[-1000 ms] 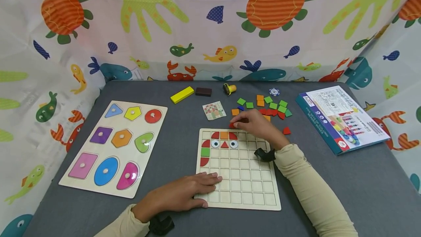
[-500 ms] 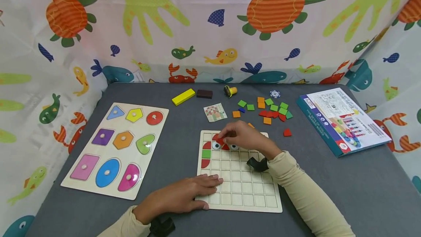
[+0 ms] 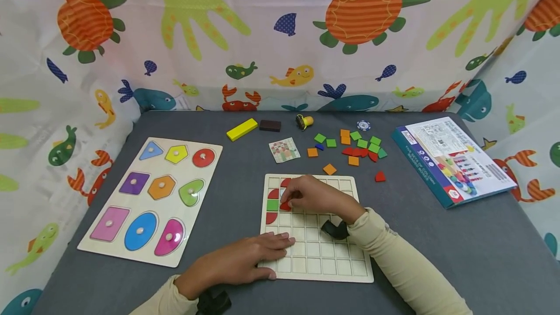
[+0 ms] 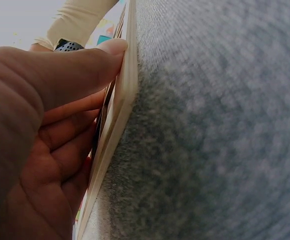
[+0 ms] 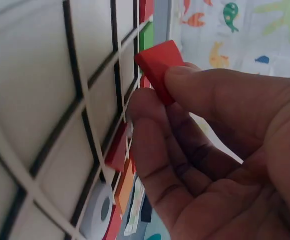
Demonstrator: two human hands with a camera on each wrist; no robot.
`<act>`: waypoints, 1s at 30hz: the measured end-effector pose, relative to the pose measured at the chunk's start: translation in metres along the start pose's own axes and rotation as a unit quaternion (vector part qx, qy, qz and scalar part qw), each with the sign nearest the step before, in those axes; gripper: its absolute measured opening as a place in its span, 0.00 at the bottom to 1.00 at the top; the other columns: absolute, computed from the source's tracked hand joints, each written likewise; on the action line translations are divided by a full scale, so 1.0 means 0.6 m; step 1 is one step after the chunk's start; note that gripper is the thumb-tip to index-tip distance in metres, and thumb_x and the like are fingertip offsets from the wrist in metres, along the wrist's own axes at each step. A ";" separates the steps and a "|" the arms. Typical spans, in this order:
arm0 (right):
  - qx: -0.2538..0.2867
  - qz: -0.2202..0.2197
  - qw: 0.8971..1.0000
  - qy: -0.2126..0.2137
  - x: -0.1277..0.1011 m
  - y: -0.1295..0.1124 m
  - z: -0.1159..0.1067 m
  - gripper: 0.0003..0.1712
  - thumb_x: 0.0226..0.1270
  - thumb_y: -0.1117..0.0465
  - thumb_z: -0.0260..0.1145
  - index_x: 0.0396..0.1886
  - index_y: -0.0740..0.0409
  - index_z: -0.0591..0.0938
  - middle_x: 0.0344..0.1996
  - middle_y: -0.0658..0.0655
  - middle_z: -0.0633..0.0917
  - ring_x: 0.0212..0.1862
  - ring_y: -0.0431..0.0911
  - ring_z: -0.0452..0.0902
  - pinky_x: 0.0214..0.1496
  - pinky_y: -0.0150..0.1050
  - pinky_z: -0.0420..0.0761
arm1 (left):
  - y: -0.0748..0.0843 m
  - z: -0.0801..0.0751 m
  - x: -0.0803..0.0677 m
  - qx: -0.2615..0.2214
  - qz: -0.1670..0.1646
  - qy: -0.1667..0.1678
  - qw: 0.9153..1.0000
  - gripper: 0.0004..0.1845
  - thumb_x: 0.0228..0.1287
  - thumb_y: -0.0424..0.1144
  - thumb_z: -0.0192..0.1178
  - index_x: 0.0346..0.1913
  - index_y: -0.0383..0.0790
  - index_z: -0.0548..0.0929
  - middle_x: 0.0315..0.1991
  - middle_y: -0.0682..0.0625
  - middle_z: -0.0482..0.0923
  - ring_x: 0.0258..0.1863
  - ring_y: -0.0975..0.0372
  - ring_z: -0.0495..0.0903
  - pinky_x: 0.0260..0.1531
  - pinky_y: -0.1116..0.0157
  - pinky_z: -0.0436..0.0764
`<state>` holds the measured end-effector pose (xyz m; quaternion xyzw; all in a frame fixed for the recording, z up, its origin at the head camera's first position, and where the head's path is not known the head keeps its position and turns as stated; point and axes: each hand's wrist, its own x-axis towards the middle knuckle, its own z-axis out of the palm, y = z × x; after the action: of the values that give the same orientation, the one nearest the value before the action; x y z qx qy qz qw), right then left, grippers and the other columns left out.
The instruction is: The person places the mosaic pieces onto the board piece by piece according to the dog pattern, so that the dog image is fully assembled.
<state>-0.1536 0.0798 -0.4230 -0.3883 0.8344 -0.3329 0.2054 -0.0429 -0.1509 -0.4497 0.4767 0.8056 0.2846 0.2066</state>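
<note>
- Shape-sorter puzzle board at 9 o'clock on the grey desk, nine coloured knob pieces seated.
- Left hand at 6 o'clock: fingers straight, pressed flat on the near-left corner of the grid board; thumb against the board edge in the left wrist view.
- Grid board sits centre of desk; red quarter pieces and one green square fill its left column, top row partly hidden by the hand.
- Right hand over the board's upper-left cells, pinching a red tile between thumb and fingers, tile just above the cells beside the green square.
- Pattern card, yellow block, brown block at 12 o'clock.
- Loose tile pile at 1 o'clock, game box at 3 o'clock.
</note>
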 end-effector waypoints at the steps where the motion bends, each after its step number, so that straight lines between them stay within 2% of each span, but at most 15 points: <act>1: -0.007 0.000 1.000 -0.004 0.002 -0.001 0.002 0.10 0.64 0.72 0.64 0.39 0.58 0.88 0.36 0.48 0.84 0.37 0.40 0.74 0.42 0.35 0.77 | 0.000 0.000 0.000 -0.001 0.000 0.000 1.000 0.30 0.68 0.43 0.62 0.70 0.40 0.69 0.73 0.54 0.60 0.72 0.60 0.58 0.65 0.60 0.65; 10: -0.085 -0.034 0.996 0.007 0.014 -0.006 0.012 0.08 0.62 0.72 0.66 0.37 0.59 0.89 0.35 0.49 0.83 0.39 0.41 0.75 0.48 0.37 0.77 | 0.000 -0.001 0.000 0.000 0.004 0.004 1.000 0.29 0.67 0.42 0.63 0.69 0.39 0.70 0.73 0.53 0.60 0.72 0.60 0.58 0.64 0.60 0.65; 17: -0.103 -0.021 0.994 0.006 0.016 -0.007 0.016 0.08 0.62 0.71 0.67 0.37 0.59 0.89 0.35 0.49 0.82 0.39 0.42 0.75 0.48 0.38 0.77 | 0.001 -0.001 0.000 0.006 0.002 0.001 1.000 0.29 0.67 0.42 0.63 0.69 0.40 0.70 0.73 0.53 0.60 0.72 0.60 0.58 0.64 0.60 0.65; 23: -0.084 0.006 0.996 0.024 0.009 -0.006 0.010 0.08 0.62 0.69 0.68 0.40 0.58 0.88 0.36 0.49 0.83 0.38 0.40 0.76 0.45 0.35 0.78 | 0.002 -0.001 0.000 0.008 0.002 0.000 1.000 0.30 0.67 0.41 0.63 0.70 0.39 0.69 0.73 0.53 0.60 0.72 0.60 0.58 0.64 0.60 0.65; 30: -0.048 0.033 0.994 0.089 -0.009 0.019 -0.017 0.09 0.64 0.67 0.68 0.43 0.59 0.88 0.36 0.50 0.83 0.39 0.41 0.77 0.41 0.37 0.79 | 0.003 -0.001 0.000 0.002 -0.005 -0.004 1.000 0.30 0.67 0.41 0.62 0.70 0.40 0.69 0.73 0.54 0.60 0.72 0.60 0.58 0.64 0.60 0.65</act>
<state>-0.1624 0.0938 -0.4237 -0.3389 0.8766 -0.3192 0.1221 -0.0421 -0.1506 -0.4482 0.4738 0.8080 0.2800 0.2104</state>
